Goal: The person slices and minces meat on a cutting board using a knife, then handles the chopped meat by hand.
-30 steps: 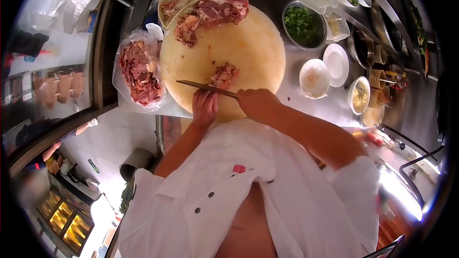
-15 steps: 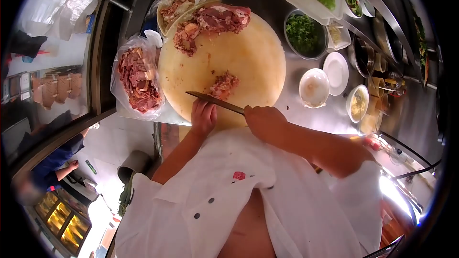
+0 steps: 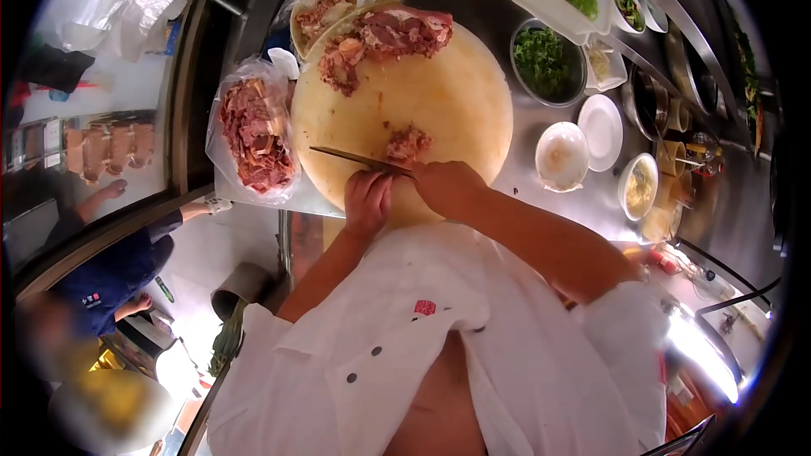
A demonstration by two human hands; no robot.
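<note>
Head camera: at the middle of the frame, the right hand [image 3: 446, 190] is wrapped around the handle of a knife [image 3: 345, 154], whose blade slants toward the left over a round chopping board [image 3: 469, 93]. The left hand [image 3: 367, 200] has its fingers bunched just below the blade; whether they pinch anything cannot be told. Chopped meat [image 3: 409, 144] lies just above the knife, a larger meat piece [image 3: 410, 32] on the board's upper part, and bagged meat slices [image 3: 256, 137] left of the board.

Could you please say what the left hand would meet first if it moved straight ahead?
Probably the knife blade, just ahead of the left hand; whether they already touch is unclear.
</note>
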